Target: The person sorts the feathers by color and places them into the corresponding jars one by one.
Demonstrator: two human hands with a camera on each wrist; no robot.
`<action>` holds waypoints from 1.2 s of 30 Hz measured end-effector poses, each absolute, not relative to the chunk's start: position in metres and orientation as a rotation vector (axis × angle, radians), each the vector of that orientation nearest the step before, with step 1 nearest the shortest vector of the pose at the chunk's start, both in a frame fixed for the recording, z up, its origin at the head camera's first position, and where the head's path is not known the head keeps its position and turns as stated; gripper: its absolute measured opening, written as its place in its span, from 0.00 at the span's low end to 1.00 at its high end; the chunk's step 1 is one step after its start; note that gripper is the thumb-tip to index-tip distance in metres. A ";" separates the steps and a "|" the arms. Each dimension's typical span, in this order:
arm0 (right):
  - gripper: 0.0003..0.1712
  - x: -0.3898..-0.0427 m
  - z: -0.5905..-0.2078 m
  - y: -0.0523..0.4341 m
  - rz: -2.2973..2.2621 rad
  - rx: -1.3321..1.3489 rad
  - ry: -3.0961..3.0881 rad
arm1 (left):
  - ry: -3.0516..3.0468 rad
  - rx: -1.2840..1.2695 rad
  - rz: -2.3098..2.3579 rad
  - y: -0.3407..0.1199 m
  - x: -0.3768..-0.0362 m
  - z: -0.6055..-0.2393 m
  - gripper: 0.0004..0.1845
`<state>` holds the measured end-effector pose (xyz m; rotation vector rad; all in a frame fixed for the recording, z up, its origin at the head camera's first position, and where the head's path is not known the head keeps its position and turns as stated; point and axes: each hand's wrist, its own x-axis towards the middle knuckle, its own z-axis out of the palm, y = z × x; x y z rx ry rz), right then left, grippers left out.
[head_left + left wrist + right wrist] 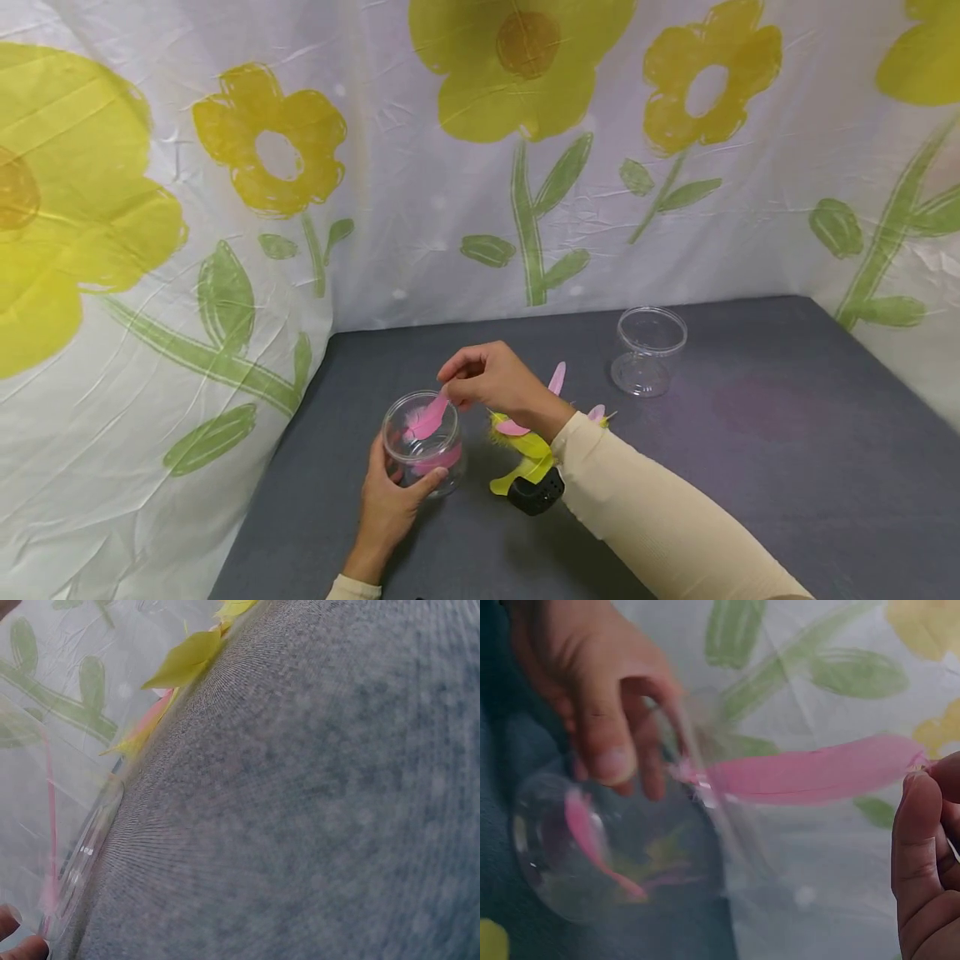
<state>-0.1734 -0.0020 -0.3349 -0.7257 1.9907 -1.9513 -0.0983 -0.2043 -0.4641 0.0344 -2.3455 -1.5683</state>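
Curled left grip [386, 504] round near jar [408, 460] with inner feather [444, 457], pink. Pinched upper pink feather [429, 418] in right grip [491, 383], at jar's mouth. Saw yellow and pink pile [531, 446] of feathers, then far jar [651, 353], upright on desk [750, 467].

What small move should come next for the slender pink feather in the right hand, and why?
Probably lower the slender pink feather a little further into the round, clear, plastic-looking jar: the right hand pinches one end, the free end reaches the jar's open mouth, the left hand grips the jar, and a second pink feather is inside.
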 end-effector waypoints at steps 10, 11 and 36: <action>0.05 -0.172 -0.358 -0.020 -1.843 -0.716 2.034 | -2.346 0.027 -1.588 -0.205 -0.097 -0.463 0.54; 0.05 -0.172 -0.360 -0.020 -1.832 -0.713 2.046 | -2.347 0.026 -1.586 -0.204 -0.097 -0.463 0.54; 0.07 -0.169 -0.349 0.021 -1.937 -0.754 2.058 | -2.307 0.024 -1.593 -0.202 -0.096 -0.462 0.53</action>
